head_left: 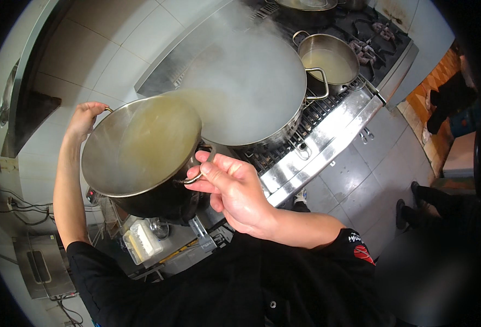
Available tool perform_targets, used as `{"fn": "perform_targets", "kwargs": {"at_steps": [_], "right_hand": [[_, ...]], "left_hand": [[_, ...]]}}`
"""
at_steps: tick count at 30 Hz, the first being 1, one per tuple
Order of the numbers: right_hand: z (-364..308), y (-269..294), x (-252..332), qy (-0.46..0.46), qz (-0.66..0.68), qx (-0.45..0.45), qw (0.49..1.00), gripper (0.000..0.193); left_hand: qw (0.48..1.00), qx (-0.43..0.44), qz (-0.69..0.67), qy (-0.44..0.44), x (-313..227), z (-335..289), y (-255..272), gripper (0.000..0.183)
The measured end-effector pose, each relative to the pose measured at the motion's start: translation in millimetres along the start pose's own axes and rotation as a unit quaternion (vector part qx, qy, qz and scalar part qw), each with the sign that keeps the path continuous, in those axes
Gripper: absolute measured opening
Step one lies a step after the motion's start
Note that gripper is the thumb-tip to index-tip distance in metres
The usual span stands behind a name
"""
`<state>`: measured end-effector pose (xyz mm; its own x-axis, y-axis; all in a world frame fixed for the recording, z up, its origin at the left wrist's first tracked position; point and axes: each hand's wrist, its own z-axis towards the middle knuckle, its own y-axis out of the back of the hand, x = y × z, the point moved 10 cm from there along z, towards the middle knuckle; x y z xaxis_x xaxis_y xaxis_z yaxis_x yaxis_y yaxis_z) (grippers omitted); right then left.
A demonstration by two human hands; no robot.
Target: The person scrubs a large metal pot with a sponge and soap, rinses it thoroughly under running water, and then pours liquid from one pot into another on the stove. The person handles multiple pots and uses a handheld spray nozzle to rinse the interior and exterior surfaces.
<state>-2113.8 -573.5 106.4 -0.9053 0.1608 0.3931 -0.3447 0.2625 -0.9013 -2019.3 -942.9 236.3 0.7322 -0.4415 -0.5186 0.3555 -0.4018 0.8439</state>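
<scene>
A deep metal stockpot with cloudy yellowish liquid in it is tilted between my two hands, its far right rim against or just over the edge of a larger pot. My left hand is closed round the loop handle on its far left side. On the near right side, the fingers of my right hand grip the other loop handle. Thick steam hides the inside of the larger pot, which stands on the stove. Whether liquid is flowing between the two pots, I cannot tell.
A smaller two-handled pot with pale liquid stands behind on the stove, beside bare burners. The steel stove front runs along the right. Below left is a white container. Another person's legs show at right.
</scene>
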Motion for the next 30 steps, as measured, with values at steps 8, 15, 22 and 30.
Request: {"fn": "perform_targets", "kwargs": {"at_steps": [8,15,22,30], "right_hand": [[-1,2,-2,-0.030,0.024,-0.007,0.999,0.029],[1,10,-5,-0.050,0.064,-0.002,0.997,0.021],[4,18,-10,-0.081,0.107,-0.002,0.991,0.021],[4,22,-8,-0.093,0.145,-0.006,0.985,0.020]], "left_hand": [[0.999,0.009,0.036,-0.001,-20,-3,-2,0.015],[0.995,-0.001,0.098,0.036,-37,-7,-3,0.020],[0.977,-0.002,0.208,0.044,-77,-15,-17,0.021],[0.967,0.017,0.239,0.088,-85,-7,-14,0.024]]}}
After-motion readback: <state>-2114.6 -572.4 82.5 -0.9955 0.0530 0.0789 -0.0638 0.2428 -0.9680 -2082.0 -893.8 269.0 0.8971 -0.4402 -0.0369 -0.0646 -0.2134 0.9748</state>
